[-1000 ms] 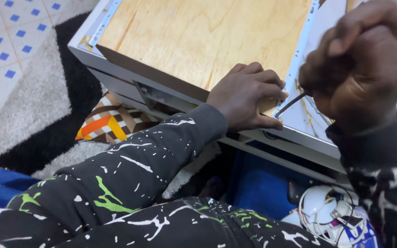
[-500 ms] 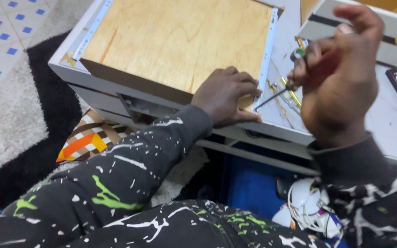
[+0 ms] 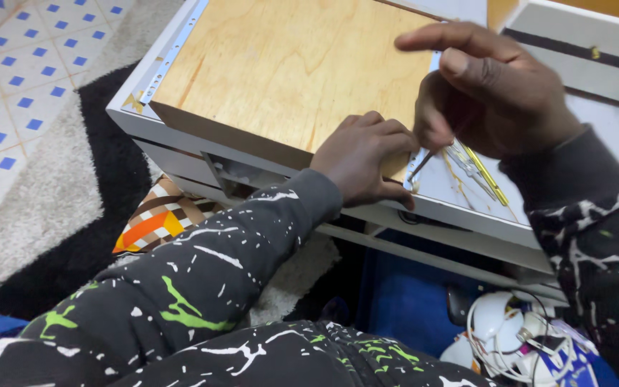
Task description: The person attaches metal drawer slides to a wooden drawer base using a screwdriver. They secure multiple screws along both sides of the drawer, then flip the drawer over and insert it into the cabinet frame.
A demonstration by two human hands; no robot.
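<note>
My left hand (image 3: 365, 158) rests with curled fingers on the near right corner of a plywood panel (image 3: 288, 64) set in a white drawer frame (image 3: 145, 129). My right hand (image 3: 492, 89) hovers just right of it, gripping a thin dark tool (image 3: 424, 159) whose tip points down at the panel's corner beside my left fingers. A metal slide rail (image 3: 170, 57) runs along the frame's left edge. Both sleeves are dark with white and green splatter marks.
Yellow and grey thin tools (image 3: 478, 168) lie on the white surface under my right hand. A second white drawer part (image 3: 582, 50) sits at the far right. A checked cushion (image 3: 159, 218), black-grey rug (image 3: 51, 215), blue-dotted tiles (image 3: 16, 64) and white headphones (image 3: 503, 333) surround it.
The view has shifted, and my right hand has come down and left, bringing the tool tip closer to the panel corner. My left hand has stayed on the corner.
</note>
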